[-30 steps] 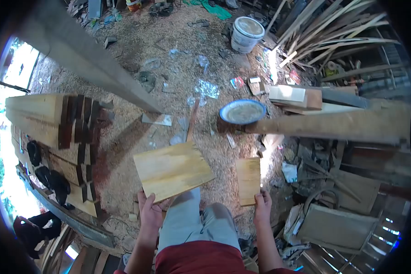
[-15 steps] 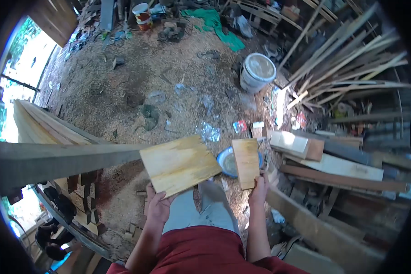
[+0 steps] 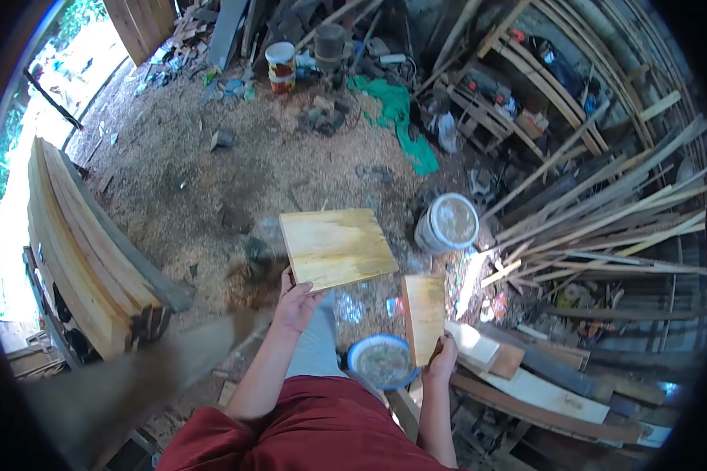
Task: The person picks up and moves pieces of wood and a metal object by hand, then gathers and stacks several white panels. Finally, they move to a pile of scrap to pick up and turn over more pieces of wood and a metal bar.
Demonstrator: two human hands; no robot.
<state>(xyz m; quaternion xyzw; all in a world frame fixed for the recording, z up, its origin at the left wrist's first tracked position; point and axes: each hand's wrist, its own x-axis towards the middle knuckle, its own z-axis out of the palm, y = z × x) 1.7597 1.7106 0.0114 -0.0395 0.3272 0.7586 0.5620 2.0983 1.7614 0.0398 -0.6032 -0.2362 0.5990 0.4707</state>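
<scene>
My left hand grips the lower left corner of a wide, yellowish wooden board, thumb on top and fingers beneath. My right hand is closed around the lower end of a smaller, narrower wood piece, held upright to the right of the board. A gap separates the two pieces. Below and between them on the ground sits a blue-rimmed basin, partly covered by the small piece's side.
A white lidded bucket stands ahead on the right. Long thin wood strips fan out at the right, above stacked planks. Thick boards lean at the left. A blurred beam crosses the lower left. Shavings cover the floor.
The view has shifted, so the bucket and basin appear lower. Both hands still hold their wood pieces; the wide board has turned slightly and sits farther right and higher in view.
</scene>
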